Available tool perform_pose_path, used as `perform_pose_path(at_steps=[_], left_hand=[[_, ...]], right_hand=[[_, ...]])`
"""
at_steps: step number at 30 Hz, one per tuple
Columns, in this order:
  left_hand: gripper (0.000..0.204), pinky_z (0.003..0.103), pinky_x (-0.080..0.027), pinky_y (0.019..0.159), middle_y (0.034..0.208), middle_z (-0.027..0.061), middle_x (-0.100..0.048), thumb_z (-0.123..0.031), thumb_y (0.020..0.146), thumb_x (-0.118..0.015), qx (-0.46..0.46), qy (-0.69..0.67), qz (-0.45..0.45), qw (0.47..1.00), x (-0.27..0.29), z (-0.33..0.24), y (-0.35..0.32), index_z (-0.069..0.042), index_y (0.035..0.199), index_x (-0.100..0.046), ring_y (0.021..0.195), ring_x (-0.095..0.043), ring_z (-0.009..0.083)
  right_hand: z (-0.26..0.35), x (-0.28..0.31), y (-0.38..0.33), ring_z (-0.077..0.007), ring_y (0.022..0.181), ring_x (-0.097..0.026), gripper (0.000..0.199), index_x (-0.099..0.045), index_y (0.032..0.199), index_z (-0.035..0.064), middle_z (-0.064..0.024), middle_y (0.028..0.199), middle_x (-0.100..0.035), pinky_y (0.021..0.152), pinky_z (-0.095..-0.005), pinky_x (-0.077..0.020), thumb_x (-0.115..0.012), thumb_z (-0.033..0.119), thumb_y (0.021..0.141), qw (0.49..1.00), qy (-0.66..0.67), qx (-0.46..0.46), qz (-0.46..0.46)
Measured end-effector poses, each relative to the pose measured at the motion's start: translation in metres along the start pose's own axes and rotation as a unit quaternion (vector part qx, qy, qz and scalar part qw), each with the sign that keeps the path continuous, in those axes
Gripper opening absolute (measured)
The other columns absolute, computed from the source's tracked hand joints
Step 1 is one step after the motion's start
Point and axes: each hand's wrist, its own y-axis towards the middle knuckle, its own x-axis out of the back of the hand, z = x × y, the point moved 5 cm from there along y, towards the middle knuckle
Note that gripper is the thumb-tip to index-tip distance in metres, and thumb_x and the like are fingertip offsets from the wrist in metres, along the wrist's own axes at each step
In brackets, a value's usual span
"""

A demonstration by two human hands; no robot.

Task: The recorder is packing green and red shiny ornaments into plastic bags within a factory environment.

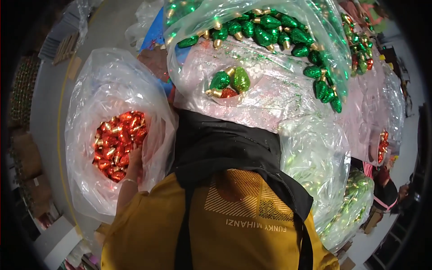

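My left hand (136, 158) reaches into a clear plastic bag (83, 166) at the left, at the right side of a heap of glittery red bulb-shaped ornaments (118, 146) with gold caps. Its fingertips are down among the ornaments, so I cannot make out their grip. On the table in front of me, a small clear dish (231, 100) holds two green bulb ornaments (220, 80) and a red one (228, 93). Beyond it, many green bulb ornaments (265, 36) spill from a large clear bag (189, 20). My right hand does not show.
At my right stands a clear bag (310, 153) with a greenish tint, beside another bag of green ornaments (355, 198). Red ornaments (383, 146) lie at the table's right side, near another person (387, 193). Green glitter dusts the plastic-covered tabletop (265, 112). A yellow line (60, 135) crosses the floor.
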Motion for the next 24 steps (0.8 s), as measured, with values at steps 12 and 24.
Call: perform_pose_path(at_steps=[12,24], left_hand=[[0.039,0.039,-0.050,0.079,0.099,0.0204,-0.065,-0.017,0.073,-0.070,0.019,-0.152,0.060,0.986,0.194,-0.060,-0.048,0.000,0.107,-0.058,0.091,-0.064,0.0274],[0.055,0.040,-0.041,0.091,0.113,0.0156,-0.049,-0.011,0.076,-0.067,-0.606,-0.159,-0.240,0.741,0.368,-0.385,-0.079,0.000,0.125,-0.045,0.108,-0.051,0.0330]], right_hand=[[0.335,-0.013,-0.027,-0.0058,0.065,-0.049,0.027,-0.053,0.084,0.0056,0.0027,0.073,-0.051,0.058,-0.0204,-0.0429,-0.072,0.019,0.072,0.963,0.043,0.251,0.088],[0.514,-0.118,0.055,-0.0129,0.078,-0.055,0.026,-0.057,0.098,0.0018,-0.0061,0.091,-0.057,0.070,-0.0277,-0.0453,-0.048,0.026,0.094,0.810,0.339,0.478,0.032]])
